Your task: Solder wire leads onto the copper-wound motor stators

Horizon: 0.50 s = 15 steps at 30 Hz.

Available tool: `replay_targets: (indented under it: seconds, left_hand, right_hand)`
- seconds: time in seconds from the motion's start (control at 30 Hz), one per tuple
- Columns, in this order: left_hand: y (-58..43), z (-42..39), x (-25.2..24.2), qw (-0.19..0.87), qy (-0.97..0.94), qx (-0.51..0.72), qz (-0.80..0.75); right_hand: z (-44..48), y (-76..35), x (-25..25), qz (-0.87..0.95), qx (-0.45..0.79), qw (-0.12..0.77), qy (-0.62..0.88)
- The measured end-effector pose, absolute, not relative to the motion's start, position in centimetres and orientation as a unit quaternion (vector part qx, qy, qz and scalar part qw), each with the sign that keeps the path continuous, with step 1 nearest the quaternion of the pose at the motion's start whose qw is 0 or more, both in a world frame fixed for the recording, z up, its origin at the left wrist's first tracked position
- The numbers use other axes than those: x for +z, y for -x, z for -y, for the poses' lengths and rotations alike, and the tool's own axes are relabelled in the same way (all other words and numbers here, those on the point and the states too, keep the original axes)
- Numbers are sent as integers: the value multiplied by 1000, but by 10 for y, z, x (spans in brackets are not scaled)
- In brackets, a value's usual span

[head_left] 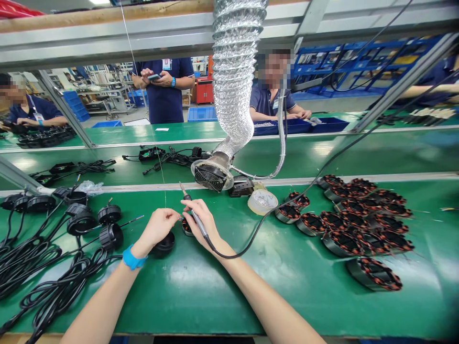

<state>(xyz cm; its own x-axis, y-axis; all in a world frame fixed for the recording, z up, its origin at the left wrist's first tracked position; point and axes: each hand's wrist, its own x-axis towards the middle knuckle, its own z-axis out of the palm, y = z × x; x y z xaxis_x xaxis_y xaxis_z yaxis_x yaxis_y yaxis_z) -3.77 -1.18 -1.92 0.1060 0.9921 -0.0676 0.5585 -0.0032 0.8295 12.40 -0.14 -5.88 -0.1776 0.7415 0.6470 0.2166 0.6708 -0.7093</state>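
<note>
My right hand (pixel 202 221) grips a soldering iron (pixel 198 222), its tip pointing up and away and its black cord running back over my wrist. Beside it, my left hand (pixel 160 228), with a blue band at the wrist, is closed in a pinch; whatever lies between the fingertips is too small to make out. Just below the fingers of both hands sits a copper-wound stator (pixel 187 228), largely covered by my right hand. A round black housing (pixel 164 245) lies under my left hand, partly hidden. A thin solder wire (pixel 162 172) hangs from above, down to near my left hand.
Wound stators (pixel 353 215) cluster at the right. Black caps with cables (pixel 39 267) cover the left side. A fume fan (pixel 211 176) on a foil duct (pixel 236 71) hangs ahead, with a round pale container (pixel 263 201) beside it. Several people work or stand beyond the bench.
</note>
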Motion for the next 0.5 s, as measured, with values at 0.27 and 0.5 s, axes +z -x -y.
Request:
replay_targets:
  seconds: [0.27, 0.5]
  left_hand:
    - [38, 15, -18, 320, -700, 273, -578]
    - [46, 14, -14, 347, -697, 254, -574]
  right_hand:
    - [0, -118, -69, 761, 203, 538, 300]
    - [3, -121, -64, 758, 203, 536, 311]
